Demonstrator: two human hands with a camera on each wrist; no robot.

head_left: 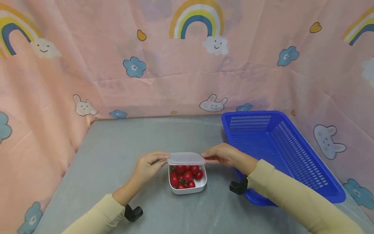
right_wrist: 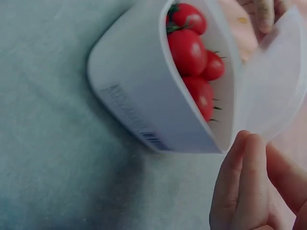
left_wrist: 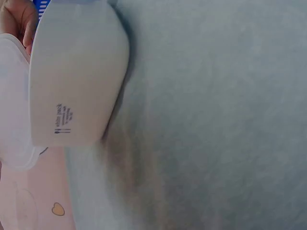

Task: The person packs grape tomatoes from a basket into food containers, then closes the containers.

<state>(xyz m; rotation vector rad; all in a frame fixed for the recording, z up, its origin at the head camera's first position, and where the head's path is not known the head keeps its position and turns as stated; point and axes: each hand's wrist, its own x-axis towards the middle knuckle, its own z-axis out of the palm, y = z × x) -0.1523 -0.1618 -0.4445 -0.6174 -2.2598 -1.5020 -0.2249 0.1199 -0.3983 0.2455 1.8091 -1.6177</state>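
Note:
A white plastic container stands on the grey table, with several red cherry tomatoes inside, some with green stems. Over its far part a translucent lid is held tilted, so the near part of the container lies uncovered. My left hand pinches the lid's left edge between thumb and fingers. At the opposite edge, my right hand pinches the lid the same way. The right wrist view shows the right fingers at the lid's corner, close to the container's rim. Printed lettering marks the container's side.
A blue plastic basket with slotted walls stands on the right of the table, partly behind my right forearm. A pink patterned cloth hangs behind the table and along both sides. Grey covering spreads over the tabletop.

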